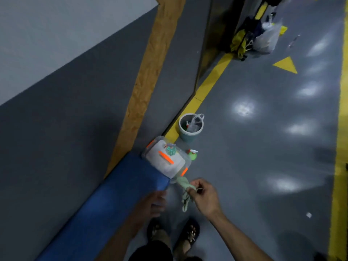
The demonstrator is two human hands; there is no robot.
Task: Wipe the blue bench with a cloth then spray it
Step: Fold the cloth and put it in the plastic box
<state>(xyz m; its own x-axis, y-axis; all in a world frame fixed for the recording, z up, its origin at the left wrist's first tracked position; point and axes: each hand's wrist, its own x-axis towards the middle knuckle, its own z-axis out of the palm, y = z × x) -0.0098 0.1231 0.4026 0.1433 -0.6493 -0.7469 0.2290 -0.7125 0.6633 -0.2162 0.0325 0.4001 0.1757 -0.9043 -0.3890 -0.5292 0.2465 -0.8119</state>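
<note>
The blue bench (pixel 113 200) runs from the lower left up toward the middle, along the grey wall. My right hand (pixel 204 197) is shut on a pale green cloth (pixel 185 193), which hangs limp above the floor just off the bench's far corner. My left hand (pixel 154 203) is blurred, hovering at the bench's right edge with its fingers loosely apart and nothing in it. A green spray bottle (pixel 193 155) with a white and red trigger stands on the floor beyond the cloth.
A clear plastic box (pixel 165 159) with orange clips and a bottle on its lid sits on the bench's far end. A grey bucket (pixel 190 127) stands on the floor behind it. Bags (pixel 263 36) lie far off. My sandalled feet (pixel 173 234) stand beside the bench.
</note>
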